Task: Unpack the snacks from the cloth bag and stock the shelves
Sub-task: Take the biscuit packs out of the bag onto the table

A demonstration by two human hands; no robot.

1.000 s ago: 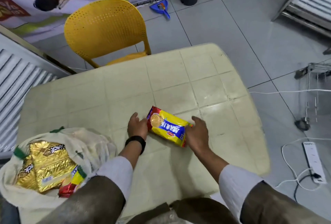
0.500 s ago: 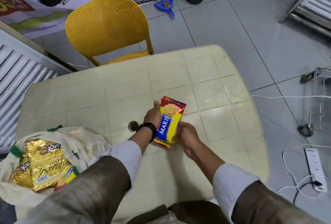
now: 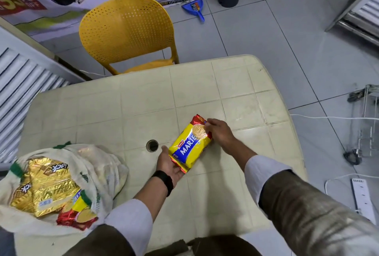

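A yellow and blue Marie biscuit pack (image 3: 189,146) lies lengthwise on the cream table (image 3: 143,100), held from both ends. My left hand (image 3: 169,165) cups its near end, palm up. My right hand (image 3: 219,132) pinches its far red end. At the table's left front the white cloth bag (image 3: 98,165) lies open. Inside it are gold snack packs (image 3: 43,186) and another red and yellow biscuit pack (image 3: 79,212).
A round hole (image 3: 152,145) sits in the table beside the pack. A yellow chair (image 3: 127,32) stands behind the table. Slatted shelving (image 3: 18,83) runs at the left. A white cable and power strip (image 3: 363,198) lie on the floor at right, near a wire rack (image 3: 367,120).
The pack has been turned from lying crosswise to lengthwise. My left hand slid to its near end and my right hand moved up to its far end.
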